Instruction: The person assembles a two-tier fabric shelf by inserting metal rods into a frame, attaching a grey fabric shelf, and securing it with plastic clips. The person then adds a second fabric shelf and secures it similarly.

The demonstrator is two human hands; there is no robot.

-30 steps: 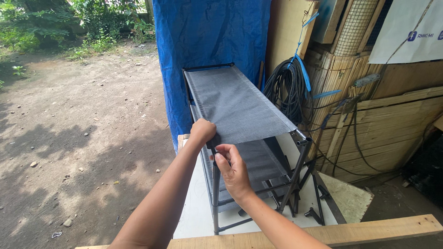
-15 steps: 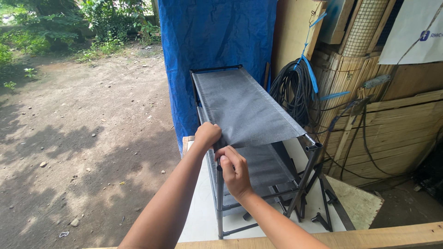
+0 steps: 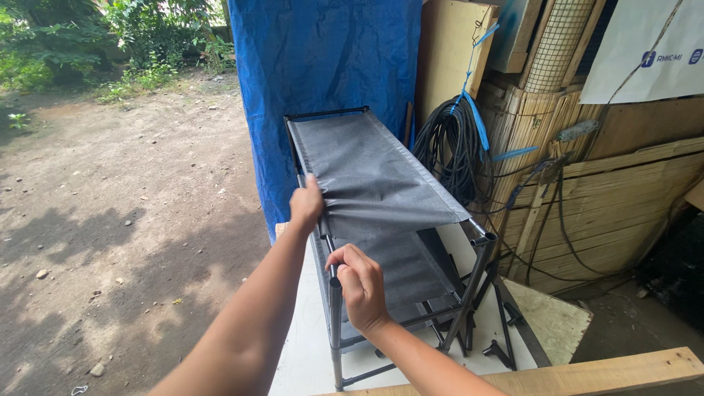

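While the right hand (image 3: pixel 361 287) is closed around the top of a grey upright post (image 3: pixel 335 323), the left hand (image 3: pixel 306 207) pinches the near left edge of the grey fabric shelf (image 3: pixel 367 172), fingers curled over it. Fabric is dark grey, thin, creased near the grip, stretched flat farther back between black rails. A second fabric tier (image 3: pixel 411 268) sags below. The rack (image 3: pixel 477 271) stands on a white board (image 3: pixel 308 345), just in front of a blue tarp (image 3: pixel 323 66). Loose black tubes (image 3: pixel 506 323) lie by its right foot. Left fingertips are hidden under the fabric; the post's base is cut off behind a wooden plank (image 3: pixel 587 374). A black cable coil (image 3: pixel 451 150) hangs to the right.
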